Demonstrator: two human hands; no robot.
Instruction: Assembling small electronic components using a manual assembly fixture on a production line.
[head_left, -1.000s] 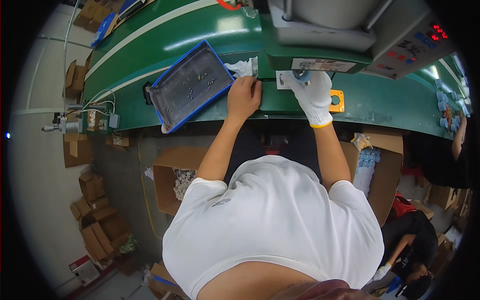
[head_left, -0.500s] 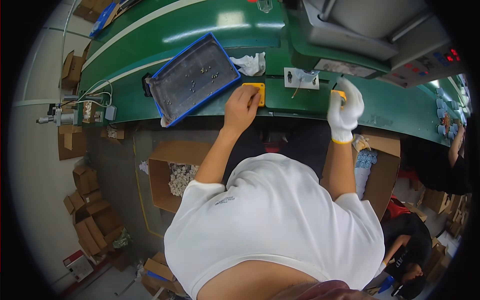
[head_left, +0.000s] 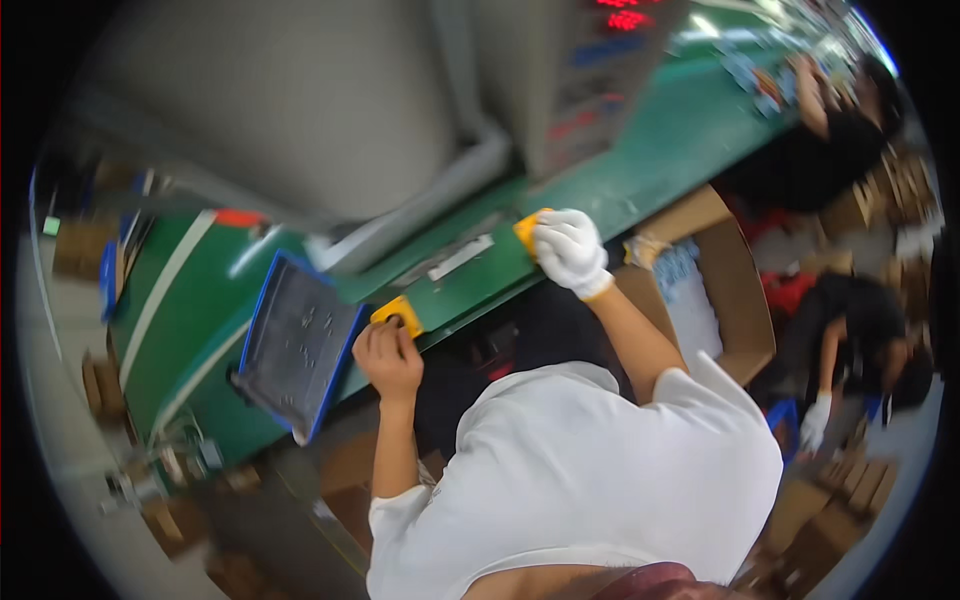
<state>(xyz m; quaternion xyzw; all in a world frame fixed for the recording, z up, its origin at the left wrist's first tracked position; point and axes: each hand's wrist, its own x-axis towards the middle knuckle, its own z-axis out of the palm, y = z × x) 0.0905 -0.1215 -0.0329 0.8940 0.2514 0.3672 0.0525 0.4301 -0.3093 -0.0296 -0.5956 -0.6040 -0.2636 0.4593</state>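
My bare left hand (head_left: pixel 387 362) is closed, its fingertips at a flat yellow square block (head_left: pixel 408 316) on the green bench. A dark spot shows beside the fingertips; blur hides whether they pinch a small part there. My right hand (head_left: pixel 571 254), in a white knit glove with a yellow cuff, is curled round a second yellow block (head_left: pixel 527 236) over the bench's front edge. Left of my left hand lies a blue-rimmed grey tray (head_left: pixel 262 345) with several small metal pieces in it. Between my hands, farther back, is a white plate (head_left: pixel 462 257).
A large grey machine (head_left: pixel 290 110) with a red lit display overhangs the green bench (head_left: pixel 640 150). An open carton (head_left: pixel 735 280) with pale blue and white contents stands below, on the right. One co-worker (head_left: pixel 860 110) sits farther along; another person (head_left: pixel 860 330) bends low at right.
The view has turned and shifted, so the machine now looms large at upper left. My right hand still has its yellow block; my left hand remains at the other block.
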